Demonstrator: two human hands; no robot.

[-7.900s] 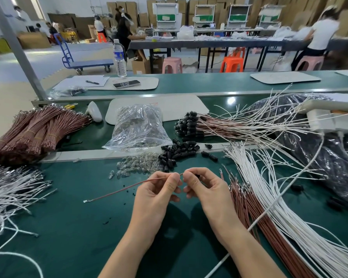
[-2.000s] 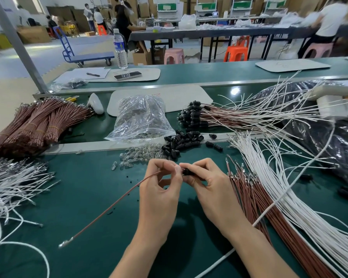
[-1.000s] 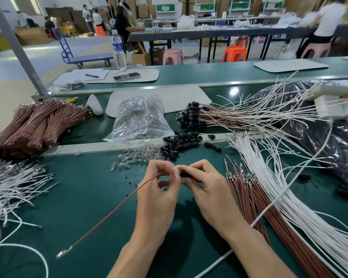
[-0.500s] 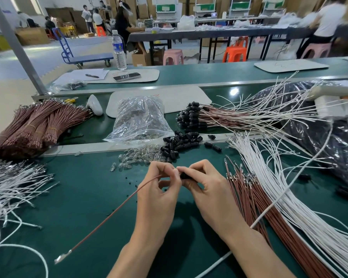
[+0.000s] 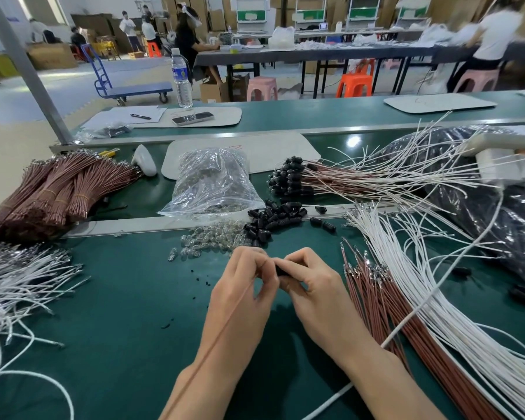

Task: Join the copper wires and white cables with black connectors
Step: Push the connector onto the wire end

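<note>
Here, thin copper wire (image 5: 225, 328) enters black connector (image 5: 281, 270).

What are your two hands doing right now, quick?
Left hand: closed, pinching the copper wire at its end.
Right hand: closed, pinching a black connector against that wire end.

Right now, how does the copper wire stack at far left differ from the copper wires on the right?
The left copper wire stack is tied into tight bundles with bands; the right copper wires lie loose, fanned flat. The left stack sits beyond the metal rail, the right wires beside the right hand. Both are reddish brown.
</note>
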